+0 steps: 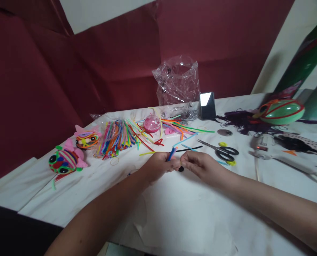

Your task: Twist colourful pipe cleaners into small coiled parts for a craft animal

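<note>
My left hand is closed around a short bundle of pipe cleaners, blue and orange-pink, whose ends stick up past the thumb. Fingertip to fingertip with it, my right hand is pinched on something small that its fingers hide. A small black round piece shows just below the fingertips. Behind the hands lies a black pipe cleaner. Scissors with black handles rest beyond my right hand, with yellow round pieces beside them.
At left sit two colourful fish figures and a bundle of pipe cleaners. A pink ball, a clear plastic bag and a phone stand at the back. A glue gun and a green balloon-like figure are at right.
</note>
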The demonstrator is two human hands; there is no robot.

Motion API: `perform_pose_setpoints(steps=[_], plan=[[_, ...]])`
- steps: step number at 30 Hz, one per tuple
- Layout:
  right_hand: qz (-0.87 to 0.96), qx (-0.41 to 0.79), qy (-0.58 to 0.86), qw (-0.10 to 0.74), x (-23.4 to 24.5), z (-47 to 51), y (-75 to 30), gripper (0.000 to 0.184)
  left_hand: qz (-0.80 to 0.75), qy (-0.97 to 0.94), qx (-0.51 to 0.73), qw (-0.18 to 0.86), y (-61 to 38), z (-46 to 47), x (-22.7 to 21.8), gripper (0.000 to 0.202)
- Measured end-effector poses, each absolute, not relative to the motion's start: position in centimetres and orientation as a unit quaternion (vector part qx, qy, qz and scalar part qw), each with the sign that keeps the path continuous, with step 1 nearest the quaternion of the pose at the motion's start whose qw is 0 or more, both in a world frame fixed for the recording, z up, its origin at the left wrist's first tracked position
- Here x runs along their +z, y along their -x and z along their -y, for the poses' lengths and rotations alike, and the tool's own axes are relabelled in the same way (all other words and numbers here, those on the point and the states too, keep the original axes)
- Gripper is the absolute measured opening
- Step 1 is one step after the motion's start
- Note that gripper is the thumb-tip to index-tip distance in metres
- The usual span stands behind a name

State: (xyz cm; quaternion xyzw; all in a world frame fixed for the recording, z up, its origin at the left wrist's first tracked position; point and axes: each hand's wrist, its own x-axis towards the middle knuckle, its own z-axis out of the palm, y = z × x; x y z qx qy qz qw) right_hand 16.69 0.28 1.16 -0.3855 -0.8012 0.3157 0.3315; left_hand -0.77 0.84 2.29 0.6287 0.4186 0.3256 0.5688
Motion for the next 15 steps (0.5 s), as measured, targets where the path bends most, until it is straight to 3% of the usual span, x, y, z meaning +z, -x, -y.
perform_pose_setpoints(steps=[6, 15], plan=[[0.619, 0.565, 0.337, 0.429, 0.8, 0.2, -15.6, 0.032, -0.338, -0.541, 0.436, 0.635, 0.0, -0.3, 1.7, 0.02], [0.496, 0.65, 0.281, 0.502, 0.3, 1.2, -14.6, 0.025, -0.319, -0.458, 0.503, 0.661, -1.2, 1.1, 2.0, 0.024]])
